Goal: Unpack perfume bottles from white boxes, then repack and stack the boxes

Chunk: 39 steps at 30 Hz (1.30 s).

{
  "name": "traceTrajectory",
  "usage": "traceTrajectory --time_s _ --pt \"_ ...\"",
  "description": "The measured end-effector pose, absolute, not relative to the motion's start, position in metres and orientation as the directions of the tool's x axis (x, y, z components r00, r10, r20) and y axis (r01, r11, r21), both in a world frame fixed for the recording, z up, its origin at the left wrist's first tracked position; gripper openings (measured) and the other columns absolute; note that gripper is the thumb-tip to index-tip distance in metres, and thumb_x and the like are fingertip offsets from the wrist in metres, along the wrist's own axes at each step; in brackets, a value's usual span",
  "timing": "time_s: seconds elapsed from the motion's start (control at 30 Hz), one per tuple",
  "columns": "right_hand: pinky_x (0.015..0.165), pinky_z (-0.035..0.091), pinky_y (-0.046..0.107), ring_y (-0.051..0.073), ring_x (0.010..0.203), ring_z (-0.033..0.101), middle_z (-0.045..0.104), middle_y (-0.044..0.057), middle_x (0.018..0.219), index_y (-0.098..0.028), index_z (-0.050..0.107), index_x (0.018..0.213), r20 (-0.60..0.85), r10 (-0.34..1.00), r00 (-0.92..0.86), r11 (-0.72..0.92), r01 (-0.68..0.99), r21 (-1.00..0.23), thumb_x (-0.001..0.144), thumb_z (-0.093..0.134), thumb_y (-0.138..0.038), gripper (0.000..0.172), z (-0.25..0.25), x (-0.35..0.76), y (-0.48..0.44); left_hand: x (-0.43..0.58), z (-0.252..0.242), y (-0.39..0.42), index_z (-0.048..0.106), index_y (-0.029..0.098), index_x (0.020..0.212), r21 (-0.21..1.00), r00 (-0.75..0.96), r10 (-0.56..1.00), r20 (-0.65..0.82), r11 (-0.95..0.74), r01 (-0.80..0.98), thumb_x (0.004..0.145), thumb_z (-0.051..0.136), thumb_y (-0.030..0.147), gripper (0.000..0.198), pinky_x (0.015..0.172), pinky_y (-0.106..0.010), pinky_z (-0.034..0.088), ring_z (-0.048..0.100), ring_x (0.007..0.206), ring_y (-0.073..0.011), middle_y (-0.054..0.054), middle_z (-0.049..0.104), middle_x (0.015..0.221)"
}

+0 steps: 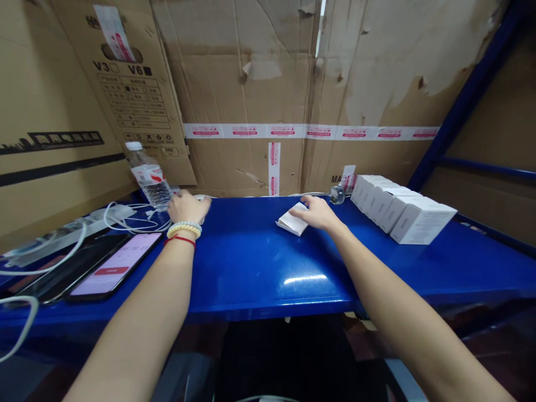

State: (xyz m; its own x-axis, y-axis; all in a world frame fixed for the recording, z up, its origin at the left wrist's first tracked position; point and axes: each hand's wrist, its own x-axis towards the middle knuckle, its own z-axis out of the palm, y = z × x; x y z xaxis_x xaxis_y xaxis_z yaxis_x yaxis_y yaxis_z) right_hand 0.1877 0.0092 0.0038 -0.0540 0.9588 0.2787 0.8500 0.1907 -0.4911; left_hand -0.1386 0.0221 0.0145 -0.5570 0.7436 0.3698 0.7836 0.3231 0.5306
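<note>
A white box [294, 223], best held lightly by its edges, is touched by the right hand [317, 213], whose grip, like that of the left hand [187, 206], cannot be told.

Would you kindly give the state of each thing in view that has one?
Bottle: standing, capped, holding clear liquid.
Nearer phone: screen lit.
Adjacent black device: no lit screen showing.
White cables: loosely looped.
White boxes: lined up, seemingly shut.
Folded white piece: right hand at it.
Left hand: by the bottle, grip unclear.
</note>
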Motion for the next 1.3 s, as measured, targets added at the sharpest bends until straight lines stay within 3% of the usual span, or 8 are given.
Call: traceTrajectory --time_s 0.2,0.47,0.53,0.63,0.7,0.8,0.97,1.3 --pt "0.097 0.043 0.050 0.043 0.122 0.051 0.055 0.023 0.133 -0.012 0.049 0.138 0.038 0.996 -0.086 0.094 0.928 -0.361 0.056 0.071 -0.074 0.105 0.005 0.188 0.007 -0.128 0.000 0.028 0.063 0.009 0.116 0.183 -0.475 0.827 0.301 0.438 0.880 0.077 0.059 0.043 0.052 0.093 -0.047 0.045 0.054 0.118 -0.0405 -0.026 0.058 0.126" --pt "0.109 0.037 0.047 0.036 0.131 0.047 0.049 0.021 0.143 -0.011 0.037 0.147 0.165 0.924 -0.345 0.381 0.793 -0.475 0.058 0.081 -0.050 0.107 -0.008 0.180 0.009 -0.134 0.002 0.033 0.064 0.006 0.113 0.163 -0.396 0.842 0.366 0.361 0.918 0.077 0.061 0.033 0.045 0.095 -0.047 0.044 0.059 0.114 -0.0383 -0.026 0.063 0.117" --pt "0.112 0.034 0.048 0.035 0.135 0.044 0.044 0.021 0.147 -0.011 0.037 0.147 0.216 0.898 -0.384 0.438 0.731 -0.523 0.057 0.082 -0.053 0.109 -0.014 0.176 0.011 -0.118 0.006 0.031 0.061 0.007 0.117 0.258 -0.302 0.865 0.401 0.209 0.943 0.080 0.058 0.039 0.050 0.095 -0.044 0.046 0.059 0.114 -0.0351 -0.024 0.063 0.118" --pt "0.112 0.035 0.049 0.034 0.137 0.042 0.041 0.021 0.149 -0.012 0.040 0.145 0.290 0.882 -0.372 0.471 0.645 -0.602 0.058 0.081 -0.055 0.105 -0.021 0.172 0.017 -0.078 0.008 0.019 0.058 0.010 0.125 0.316 0.123 0.880 0.459 -0.291 0.903 0.083 0.055 0.047 0.055 0.102 -0.037 0.045 0.059 0.116 -0.0268 -0.016 0.063 0.124" --pt "0.108 0.041 0.046 0.032 0.136 0.044 0.045 0.020 0.147 -0.012 0.044 0.141 0.362 0.883 -0.298 0.469 0.578 -0.668 0.064 0.077 -0.052 0.093 -0.022 0.173 0.021 -0.046 0.006 0.006 0.058 0.015 0.127 0.193 0.495 0.755 0.430 -0.613 0.766 0.082 0.057 0.047 0.055 0.107 -0.034 0.042 0.056 0.121 -0.0244 -0.012 0.060 0.130" --pt "0.102 0.046 0.043 0.028 0.127 0.053 0.056 0.017 0.136 -0.015 0.053 0.130 0.449 0.891 -0.071 0.417 0.522 -0.744 0.073 0.070 -0.045 0.066 -0.018 0.180 0.026 -0.011 -0.001 -0.010 0.059 0.019 0.128 -0.005 0.681 0.669 0.297 -0.712 0.702 0.082 0.057 0.052 0.057 0.103 -0.041 0.044 0.054 0.123 -0.0305 -0.014 0.054 0.137" --pt "0.101 0.045 0.043 0.027 0.116 0.060 0.064 0.016 0.123 -0.014 0.059 0.117 0.479 0.871 0.110 0.336 0.579 -0.743 0.074 0.067 -0.041 0.051 -0.007 0.189 0.023 -0.016 -0.004 0.002 0.060 0.022 0.129 -0.130 0.536 0.820 0.201 -0.520 0.844 0.088 0.046 0.038 0.046 0.089 -0.043 0.048 0.064 0.105 -0.0321 -0.015 0.066 0.116" --pt "0.094 0.049 0.041 0.026 0.112 0.061 0.065 0.016 0.119 -0.014 0.057 0.122 0.468 0.882 -0.054 0.378 0.675 -0.634 0.079 0.065 -0.042 0.052 -0.007 0.185 0.017 -0.091 -0.005 0.040 0.054 0.016 0.134 -0.052 -0.030 0.979 0.199 0.041 0.998 0.089 0.036 0.024 0.049 0.091 -0.045 0.046 0.059 0.114 -0.0364 -0.023 0.060 0.125"
